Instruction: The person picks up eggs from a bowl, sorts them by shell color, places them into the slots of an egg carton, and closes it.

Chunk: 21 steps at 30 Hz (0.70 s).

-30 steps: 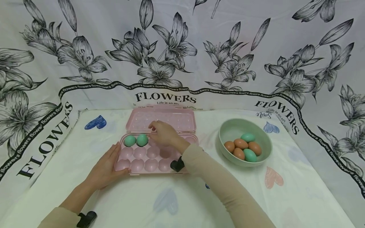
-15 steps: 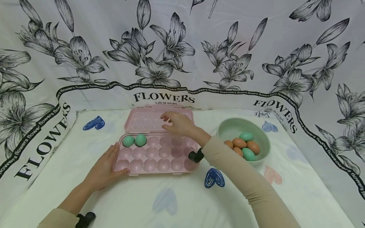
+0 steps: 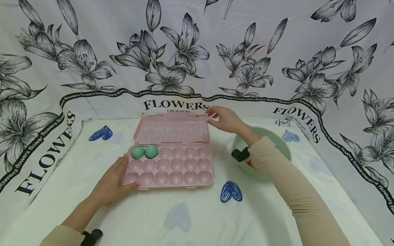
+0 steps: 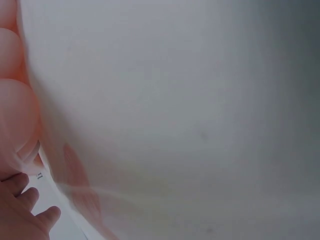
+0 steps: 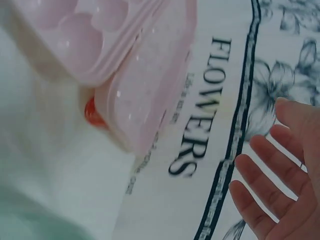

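Note:
A pink egg carton [image 3: 176,165] lies with its lid [image 3: 172,130] folded back. In its far row, toward the left end, sit two green eggs, one [image 3: 138,152] in the corner cup and another [image 3: 151,151] beside it. My left hand [image 3: 110,181] rests at the carton's near left corner, fingers along the side and thumb at the front edge. Past the lid's right end my right hand [image 3: 227,120] is raised, holding nothing; its fingers [image 5: 265,185] are loosely spread. Below the right forearm stands a green bowl [image 3: 284,147], mostly covering from view the brown eggs [image 3: 253,166] inside.
Flower-printed cloth [image 3: 172,68] hangs behind the table. The white tablecloth [image 3: 132,218] carries printed hearts. A small red glossy thing [image 5: 93,112] shows by the lid in the right wrist view; its kind is unclear.
My right hand has moved right and away from above the carton, past the lid, its forearm now over the bowl. My left hand keeps its place on the carton.

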Available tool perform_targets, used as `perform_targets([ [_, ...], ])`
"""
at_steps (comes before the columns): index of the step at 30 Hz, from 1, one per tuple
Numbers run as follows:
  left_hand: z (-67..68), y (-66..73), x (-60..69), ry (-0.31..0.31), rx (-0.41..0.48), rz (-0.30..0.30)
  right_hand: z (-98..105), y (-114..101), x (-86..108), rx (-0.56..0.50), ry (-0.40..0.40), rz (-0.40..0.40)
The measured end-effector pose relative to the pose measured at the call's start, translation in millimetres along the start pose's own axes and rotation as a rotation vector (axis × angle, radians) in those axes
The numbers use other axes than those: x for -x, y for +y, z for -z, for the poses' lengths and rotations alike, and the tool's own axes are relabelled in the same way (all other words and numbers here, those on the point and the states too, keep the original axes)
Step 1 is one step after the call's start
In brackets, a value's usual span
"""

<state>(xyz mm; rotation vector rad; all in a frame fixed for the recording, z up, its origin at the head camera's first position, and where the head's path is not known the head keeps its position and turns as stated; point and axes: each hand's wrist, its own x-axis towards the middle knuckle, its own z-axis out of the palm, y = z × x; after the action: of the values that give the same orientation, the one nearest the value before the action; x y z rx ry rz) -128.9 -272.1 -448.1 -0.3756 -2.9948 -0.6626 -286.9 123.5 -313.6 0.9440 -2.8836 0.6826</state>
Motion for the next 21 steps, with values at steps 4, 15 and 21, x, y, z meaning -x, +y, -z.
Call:
perform_targets([
  [4,0.9,0.1,0.1,-0.007,-0.005,0.006,11,20,10.6,-0.012,0.005,-0.03],
  [15,1.8,2.0,0.6,-0.009,-0.01,0.007,29,75,53.9,-0.025,-0.011,-0.163],
  [21,2.3,3.0,0.8,-0.009,-0.009,0.004,36,98,78.0,-0.006,-0.039,-0.207],
])
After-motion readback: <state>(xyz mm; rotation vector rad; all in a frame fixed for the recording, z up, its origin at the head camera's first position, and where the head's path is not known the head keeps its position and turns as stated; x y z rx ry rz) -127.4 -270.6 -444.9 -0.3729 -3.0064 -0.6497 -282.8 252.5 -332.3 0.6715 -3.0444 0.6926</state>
